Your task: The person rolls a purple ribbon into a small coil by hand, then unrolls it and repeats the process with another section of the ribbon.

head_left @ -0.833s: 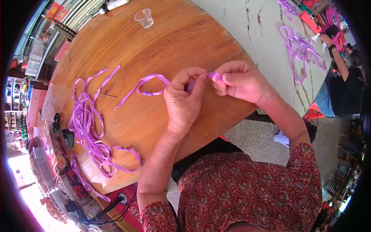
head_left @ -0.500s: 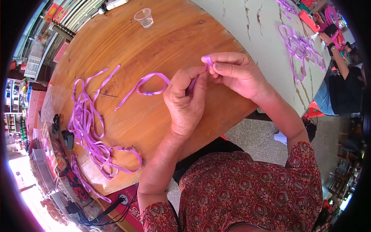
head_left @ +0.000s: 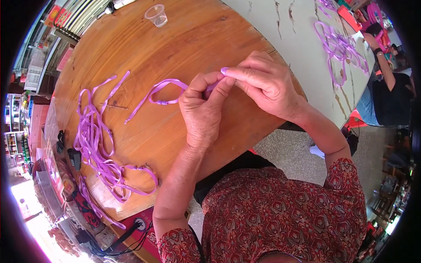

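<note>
Both hands pinch one narrow purple ribbon strap [head_left: 167, 82] above the wooden table. My left hand [head_left: 202, 103] is closed round it, thumb against the bent forefinger. With thumb and fingertips my right hand [head_left: 268, 85] grips the strap's end, close against the left fingertips. A small bit of purple shows over the right fingertips; the rest between the hands is hidden. From the left hand the strap loops leftward onto the table, with a small purple slider on the loop. Farther left lies a tangled heap of similar purple straps [head_left: 94, 144].
The round wooden table [head_left: 184, 39] bears a clear plastic cup [head_left: 156, 16] at its far side and a thin pointed tool [head_left: 115, 106] by the heap. A white marbled table [head_left: 302, 52] adjoins at right, with more purple straps [head_left: 340, 48]. Another person's arm [head_left: 385, 65] reaches there.
My right hand has turned and come in against the left fingertips, covering more of the strap's end. Both hands have shifted slightly left in the picture, as has the whole table scene.
</note>
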`<state>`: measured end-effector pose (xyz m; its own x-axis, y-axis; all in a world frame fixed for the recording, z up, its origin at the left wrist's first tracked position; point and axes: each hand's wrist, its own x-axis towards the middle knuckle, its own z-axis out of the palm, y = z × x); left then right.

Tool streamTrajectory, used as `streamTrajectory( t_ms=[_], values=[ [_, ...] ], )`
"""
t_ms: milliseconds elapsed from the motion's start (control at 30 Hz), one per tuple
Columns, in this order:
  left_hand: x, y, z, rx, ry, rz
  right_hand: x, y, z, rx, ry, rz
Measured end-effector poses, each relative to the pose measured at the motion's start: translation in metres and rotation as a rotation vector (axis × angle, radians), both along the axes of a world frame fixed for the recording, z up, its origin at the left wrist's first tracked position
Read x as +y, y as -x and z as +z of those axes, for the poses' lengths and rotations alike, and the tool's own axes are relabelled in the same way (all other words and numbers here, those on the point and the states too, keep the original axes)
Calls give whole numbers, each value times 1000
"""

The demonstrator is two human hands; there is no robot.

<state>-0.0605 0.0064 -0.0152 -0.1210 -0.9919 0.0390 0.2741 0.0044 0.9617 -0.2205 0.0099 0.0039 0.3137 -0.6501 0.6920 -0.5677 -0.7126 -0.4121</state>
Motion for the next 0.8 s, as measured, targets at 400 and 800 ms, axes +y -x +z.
streamTrajectory(
  t_ms=[400, 800],
  values=[
    [5, -3, 12, 230, -79, -126, 5, 7, 23, -579, -885, 255],
    [2, -6, 10, -4, -140, -152, -10, 20, 17, 262, 210, 201]
  ],
)
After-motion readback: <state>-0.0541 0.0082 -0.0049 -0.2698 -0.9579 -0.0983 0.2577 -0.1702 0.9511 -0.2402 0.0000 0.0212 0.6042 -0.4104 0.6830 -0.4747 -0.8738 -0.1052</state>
